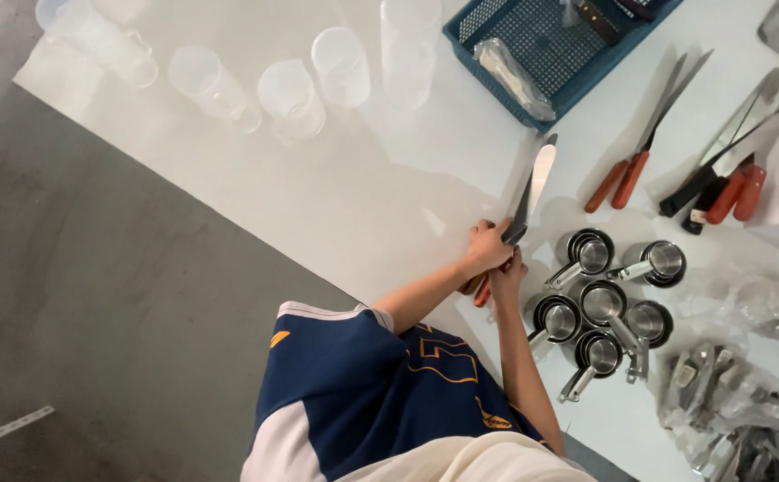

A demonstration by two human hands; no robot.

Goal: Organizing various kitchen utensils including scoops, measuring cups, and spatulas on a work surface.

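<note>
Measuring cups (605,308) right of the hands (495,259) (basket (541,49) beyond)

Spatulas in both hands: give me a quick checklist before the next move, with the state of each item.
1. Left hand grip on the spatulas: ok, fingers closed round the handles.
2. Right hand grip: ok, closed just below the left.
3. Number of spatulas held: cannot tell, blades overlap.
4. Blades point away from the body: ok, toward the blue basket.
5. Blades apart from the measuring cups: ok, cups sit to the right.
6. Table bare left of the hands: ok.
</note>
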